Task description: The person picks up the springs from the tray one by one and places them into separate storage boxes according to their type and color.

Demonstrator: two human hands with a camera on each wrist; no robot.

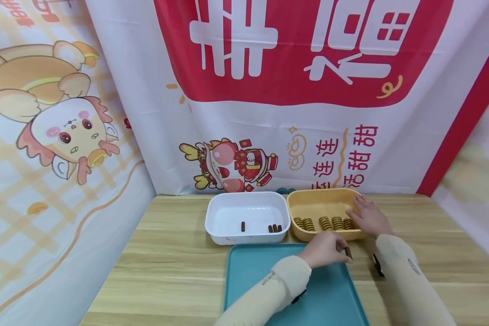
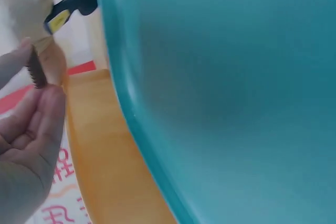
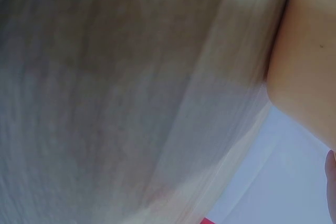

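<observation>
In the head view my left hand (image 1: 325, 249) hovers over the upper right of the teal tray (image 1: 265, 276). Thumb and fingers pinch a small dark brown piece with a ridged edge (image 2: 35, 69), its exact kind unclear. My right hand (image 1: 371, 217) lies at the right wall of the yellow bin (image 1: 326, 197), fingers extended over the rim and partly hiding that end. Several rows of brown ridged pieces (image 1: 325, 223) line the bin's near side. The right wrist view catches only a fingertip (image 3: 331, 179) by the bin's outer wall (image 3: 304, 66).
Left of the yellow bin and beside it stands a white bin (image 1: 236, 210) holding several small brown pieces (image 1: 275, 228). Both bins sit behind the tray on a wooden table (image 1: 159, 267). A printed cloth (image 1: 236, 122) hangs behind the table.
</observation>
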